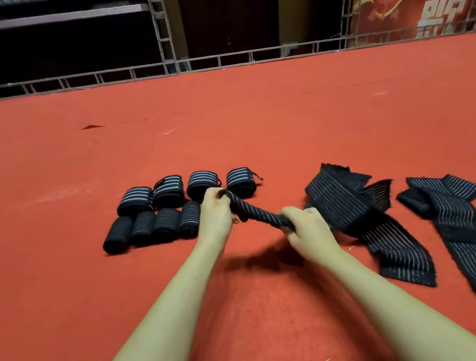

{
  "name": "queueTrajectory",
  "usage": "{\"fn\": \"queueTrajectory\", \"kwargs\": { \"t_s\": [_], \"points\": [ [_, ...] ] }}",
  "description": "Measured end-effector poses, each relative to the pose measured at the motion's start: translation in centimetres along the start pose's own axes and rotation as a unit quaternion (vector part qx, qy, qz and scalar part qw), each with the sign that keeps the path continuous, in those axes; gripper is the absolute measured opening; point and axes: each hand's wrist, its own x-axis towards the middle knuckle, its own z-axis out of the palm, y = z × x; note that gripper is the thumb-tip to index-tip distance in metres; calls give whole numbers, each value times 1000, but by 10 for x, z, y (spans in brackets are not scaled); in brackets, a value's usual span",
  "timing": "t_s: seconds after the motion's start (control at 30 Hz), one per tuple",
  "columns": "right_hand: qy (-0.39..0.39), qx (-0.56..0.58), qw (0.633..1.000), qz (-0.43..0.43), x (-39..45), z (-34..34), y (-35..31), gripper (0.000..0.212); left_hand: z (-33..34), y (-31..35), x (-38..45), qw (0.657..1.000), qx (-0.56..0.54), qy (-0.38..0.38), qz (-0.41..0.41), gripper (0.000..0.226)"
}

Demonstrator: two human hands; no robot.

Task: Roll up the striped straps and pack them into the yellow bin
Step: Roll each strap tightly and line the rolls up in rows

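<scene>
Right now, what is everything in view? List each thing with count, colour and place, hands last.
wide-striped rolls: 4, black with grey bands, far row left of centre.
thin-striped rolls: 4, black, near row in front of them.
held strap: 1, black with thin stripes, between both hands.
loose straps: at least 2, black striped, spread out at right.
red mat: 1, under everything.
metal truss: grey, along the far edge.
red banner: 1, far right.
yellow bin: not in view.
left hand: grips the strap's far end.
right hand: grips its near end.

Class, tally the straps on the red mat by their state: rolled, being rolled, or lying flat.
Rolled black striped straps: 8
Black striped strap held in both hands: 1
Unrolled black striped straps lying flat: 2
Total: 11
</scene>
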Motion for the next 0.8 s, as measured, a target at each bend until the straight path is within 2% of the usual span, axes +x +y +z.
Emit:
{"fn": "queueTrajectory", "kwargs": {
  "t_s": [0.13, 0.2, 0.3, 0.43, 0.5, 0.6, 0.63, 0.7, 0.77, 0.8],
  "points": [
    [-13, 50, 997, -54, 5, 16, -43, 25, -35, 5, -12, 993, 91, 41, 58, 27],
    [-15, 72, 996, -59, 7, 26, -63, 31, -52, 6, -20, 987, 144, 44, 61, 29],
    [-10, 91, 993, -73, 8, 40, -84, 29, -76, -3, -22, 958, 274, 46, 73, 20],
    [-68, 98, 986, -113, 6, 52, -101, 23, -97, -14, -19, 927, 364, 33, 87, 24],
    [-103, 128, 977, -136, 3, 50, -104, 28, -102, -19, -21, 910, 402, 15, 98, 28],
    [-144, 99, 970, -167, -5, 50, -97, 41, -105, -30, -23, 898, 423, -5, 121, 33],
    [-132, 88, 974, -164, -9, 51, -91, 44, -104, -33, -24, 900, 416, -14, 130, 34],
    [-45, 53, 987, -142, -14, 52, -81, 39, -96, -39, -25, 906, 395, -38, 149, 37],
    [52, -28, 993, -100, -12, 49, -69, 31, -83, -43, -27, 908, 380, -57, 166, 38],
    [73, -75, 992, -67, -10, 47, -63, 30, -75, -45, -27, 910, 372, -63, 169, 39]
  ]
}}
